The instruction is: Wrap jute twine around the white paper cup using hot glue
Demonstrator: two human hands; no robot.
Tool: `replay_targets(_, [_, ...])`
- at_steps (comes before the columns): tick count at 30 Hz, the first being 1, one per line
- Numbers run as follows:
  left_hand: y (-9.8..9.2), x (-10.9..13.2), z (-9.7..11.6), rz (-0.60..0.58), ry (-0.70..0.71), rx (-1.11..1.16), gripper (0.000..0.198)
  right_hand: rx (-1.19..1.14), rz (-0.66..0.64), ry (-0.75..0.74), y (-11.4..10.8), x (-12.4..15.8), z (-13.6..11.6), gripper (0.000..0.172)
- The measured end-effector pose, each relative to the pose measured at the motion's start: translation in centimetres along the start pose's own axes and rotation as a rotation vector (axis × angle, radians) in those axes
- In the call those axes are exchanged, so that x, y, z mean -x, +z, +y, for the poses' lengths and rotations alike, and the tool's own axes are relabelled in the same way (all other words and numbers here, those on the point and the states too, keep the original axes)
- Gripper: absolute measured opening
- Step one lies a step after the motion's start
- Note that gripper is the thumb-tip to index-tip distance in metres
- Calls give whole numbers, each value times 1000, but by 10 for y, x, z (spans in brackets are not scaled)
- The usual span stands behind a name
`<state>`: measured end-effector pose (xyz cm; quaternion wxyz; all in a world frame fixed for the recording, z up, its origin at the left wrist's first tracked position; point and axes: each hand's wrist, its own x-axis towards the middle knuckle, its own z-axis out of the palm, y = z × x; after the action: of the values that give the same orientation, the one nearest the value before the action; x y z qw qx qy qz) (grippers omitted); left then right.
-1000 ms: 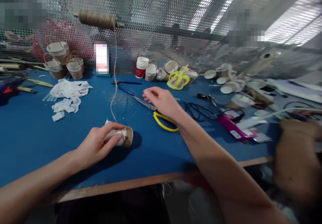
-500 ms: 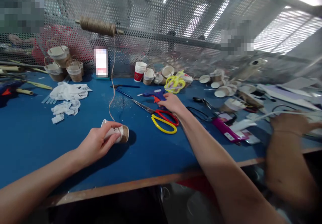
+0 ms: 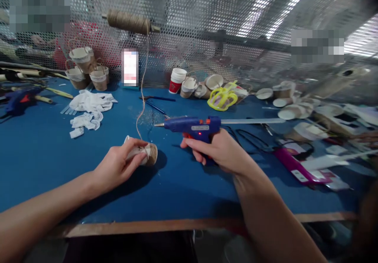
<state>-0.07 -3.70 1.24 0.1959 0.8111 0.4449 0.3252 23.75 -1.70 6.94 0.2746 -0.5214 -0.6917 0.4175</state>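
My left hand (image 3: pixel 119 158) is closed around a small white paper cup (image 3: pixel 152 154), tipped on its side just over the blue table. Brown twine is wound around the cup's right end. From there a loose strand (image 3: pixel 143 93) runs up to a twine spool (image 3: pixel 128 22) on a rod by the mesh. My right hand (image 3: pixel 221 149) grips a blue glue gun (image 3: pixel 191 125) by its handle, raised above the table, nozzle pointing left. A red light glows on the gun, and a long clear glue stick (image 3: pixel 251 121) sticks out of its back.
Twine-wrapped cups (image 3: pixel 78 76) stand at the back left, near white crumpled strips (image 3: pixel 91 101). Stacked red and white cups (image 3: pixel 177 80) and a yellow looped bundle (image 3: pixel 222 99) are at the back. A purple glue gun (image 3: pixel 298 166) lies right. Another blue glue gun (image 3: pixel 20 99) lies far left.
My right hand has lifted the blue glue gun off the table and brought it nearer. The scissors are now mostly hidden behind it. My left hand still holds the cup; the view has shifted.
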Motion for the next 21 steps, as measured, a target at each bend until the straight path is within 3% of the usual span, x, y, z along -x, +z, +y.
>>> replay_targets(10, [2,-1,-6,-20,-94,74,24,230,-45,97,11,11,-5,21])
replay_targets(21, [-1,-2,-3,-35,-109,65,24,401,33,-139,16,12,-1,23])
